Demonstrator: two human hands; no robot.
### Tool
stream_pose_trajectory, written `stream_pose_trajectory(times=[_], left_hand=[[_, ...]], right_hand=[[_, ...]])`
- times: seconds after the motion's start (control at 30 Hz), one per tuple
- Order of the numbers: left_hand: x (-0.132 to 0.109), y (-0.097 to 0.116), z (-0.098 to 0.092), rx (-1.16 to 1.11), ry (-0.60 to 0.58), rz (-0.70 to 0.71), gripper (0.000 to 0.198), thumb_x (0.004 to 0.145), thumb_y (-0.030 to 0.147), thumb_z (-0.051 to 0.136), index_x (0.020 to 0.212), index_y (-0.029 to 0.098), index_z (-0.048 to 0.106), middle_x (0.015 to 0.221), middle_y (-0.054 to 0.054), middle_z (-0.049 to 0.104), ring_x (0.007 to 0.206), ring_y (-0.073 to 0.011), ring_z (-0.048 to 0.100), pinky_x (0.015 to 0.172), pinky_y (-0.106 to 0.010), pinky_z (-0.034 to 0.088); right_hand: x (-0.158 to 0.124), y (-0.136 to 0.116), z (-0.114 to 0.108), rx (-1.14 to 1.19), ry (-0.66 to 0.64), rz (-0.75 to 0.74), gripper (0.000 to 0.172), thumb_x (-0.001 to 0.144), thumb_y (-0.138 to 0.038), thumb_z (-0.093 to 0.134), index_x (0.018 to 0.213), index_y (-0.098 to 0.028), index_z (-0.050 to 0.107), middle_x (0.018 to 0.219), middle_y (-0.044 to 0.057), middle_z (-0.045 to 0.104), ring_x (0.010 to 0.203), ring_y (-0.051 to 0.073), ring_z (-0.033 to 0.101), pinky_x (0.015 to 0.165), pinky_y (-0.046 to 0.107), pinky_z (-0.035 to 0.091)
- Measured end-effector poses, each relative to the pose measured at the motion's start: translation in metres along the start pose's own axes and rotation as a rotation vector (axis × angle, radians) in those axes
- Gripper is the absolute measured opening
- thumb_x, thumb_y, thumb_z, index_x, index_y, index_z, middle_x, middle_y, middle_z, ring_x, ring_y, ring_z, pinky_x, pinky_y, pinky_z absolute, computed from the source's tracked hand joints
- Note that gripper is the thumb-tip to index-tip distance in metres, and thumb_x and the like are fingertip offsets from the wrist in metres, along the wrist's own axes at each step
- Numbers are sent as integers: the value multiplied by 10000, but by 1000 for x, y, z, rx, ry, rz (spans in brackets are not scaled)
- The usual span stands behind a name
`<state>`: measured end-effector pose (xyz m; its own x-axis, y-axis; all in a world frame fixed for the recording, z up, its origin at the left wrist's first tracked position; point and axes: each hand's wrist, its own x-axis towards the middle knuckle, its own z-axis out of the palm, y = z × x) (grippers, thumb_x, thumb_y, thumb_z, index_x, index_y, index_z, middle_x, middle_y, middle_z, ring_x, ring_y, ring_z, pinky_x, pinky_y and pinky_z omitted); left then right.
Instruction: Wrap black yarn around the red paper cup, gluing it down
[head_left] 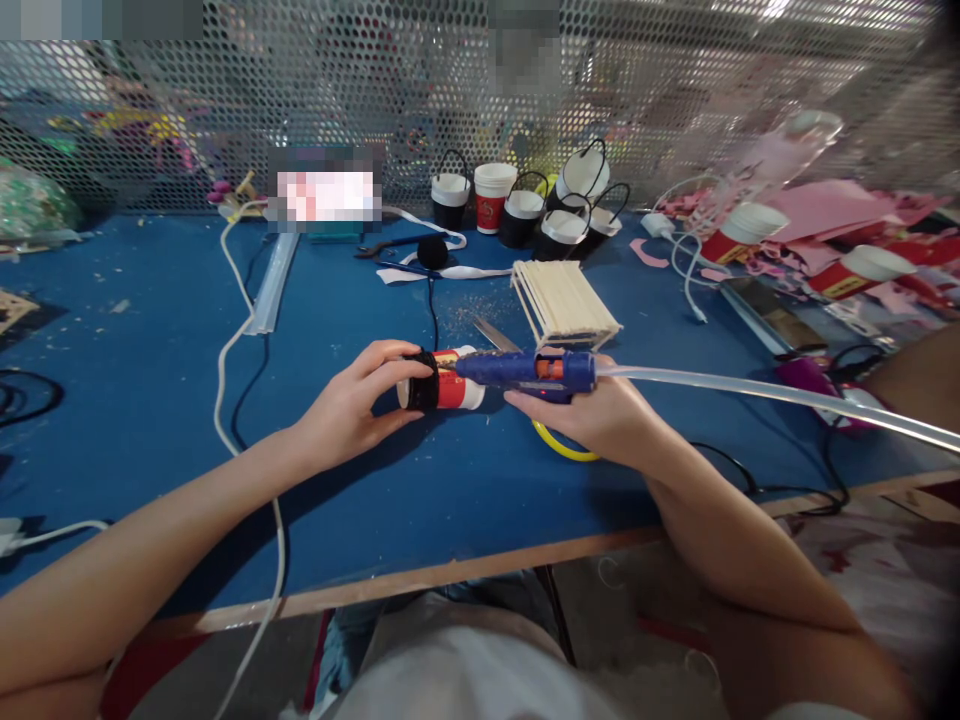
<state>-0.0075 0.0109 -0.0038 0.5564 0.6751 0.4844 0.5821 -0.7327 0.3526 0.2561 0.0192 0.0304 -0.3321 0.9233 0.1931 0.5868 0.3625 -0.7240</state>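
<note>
My left hand (379, 385) is wrapped round the base end of a red paper cup (451, 390), which lies on its side with its white rim to the right. Black cord is wound round the held end of the cup. In my right hand (600, 410) is a blue hot glue gun (517, 370); its nozzle points left and is at the cup, near the cord. A long clear glue stick (720, 383) sticks out of the gun's back to the right. Scissors with a yellow handle (566, 443) lie partly hidden under my right hand and the gun.
Behind the gun stands a small rack of pale wooden sticks (566, 300). Several cups with black cord (523, 215) stand by the perforated metal screen (420, 90). Clear glue sticks (274, 285) and a white cable (223, 360) lie left; pink scraps (817, 225) and a phone (772, 315) lie right.
</note>
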Motion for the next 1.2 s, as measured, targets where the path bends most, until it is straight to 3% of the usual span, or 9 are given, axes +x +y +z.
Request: stream_pose_trajectory(times=[0.17, 0.4, 0.63, 0.77, 1.03, 1.2], left_hand=[[1, 4, 0, 6, -42, 26, 315, 821, 196, 584, 1123, 178, 494, 1213, -142, 490, 1137, -234, 495, 922, -386, 471], [0, 1, 0, -1, -9, 18, 345, 807, 199, 604, 1133, 182, 490, 1193, -136, 511, 1125, -233, 506, 917, -395, 475], [0, 4, 0, 35, -39, 52, 303, 827, 181, 568, 1121, 171, 496, 1217, -152, 487, 1132, -244, 504, 909, -391, 480], [0, 5, -1, 43, -46, 56, 294, 831, 180, 563, 1118, 168, 501, 1219, -155, 486, 1127, -243, 508, 904, -381, 482], [2, 3, 0, -85, 4, -21, 367, 781, 238, 645, 1117, 172, 513, 1163, -134, 530, 1103, -232, 518, 927, -407, 472], [1, 2, 2, -308, 15, -132, 415, 758, 264, 671, 1135, 181, 519, 1162, -125, 504, 1061, -211, 539, 820, -340, 548]], right_hand=[[1, -1, -2, -12, -8, -8, 181, 709, -372, 603, 718, -196, 643, 599, 14, 623, 561, 152, 582, 465, 245, 433], [-2, 0, 0, -26, -10, 87, 226, 677, -415, 640, 723, -195, 618, 601, 18, 625, 551, 165, 581, 430, 251, 415], [0, 2, -1, -41, -18, -36, 183, 735, -378, 590, 753, -204, 643, 613, 12, 623, 609, 163, 600, 505, 251, 450], [1, 2, 0, -42, 4, -31, 178, 724, -371, 606, 715, -194, 621, 602, 7, 623, 590, 153, 591, 513, 246, 453], [0, -2, -1, -9, 3, -36, 154, 713, -353, 610, 719, -200, 622, 647, 19, 655, 605, 149, 601, 491, 226, 448], [-2, 2, 0, -30, -1, 32, 229, 680, -426, 652, 689, -205, 588, 609, 3, 638, 567, 155, 588, 480, 240, 444]])
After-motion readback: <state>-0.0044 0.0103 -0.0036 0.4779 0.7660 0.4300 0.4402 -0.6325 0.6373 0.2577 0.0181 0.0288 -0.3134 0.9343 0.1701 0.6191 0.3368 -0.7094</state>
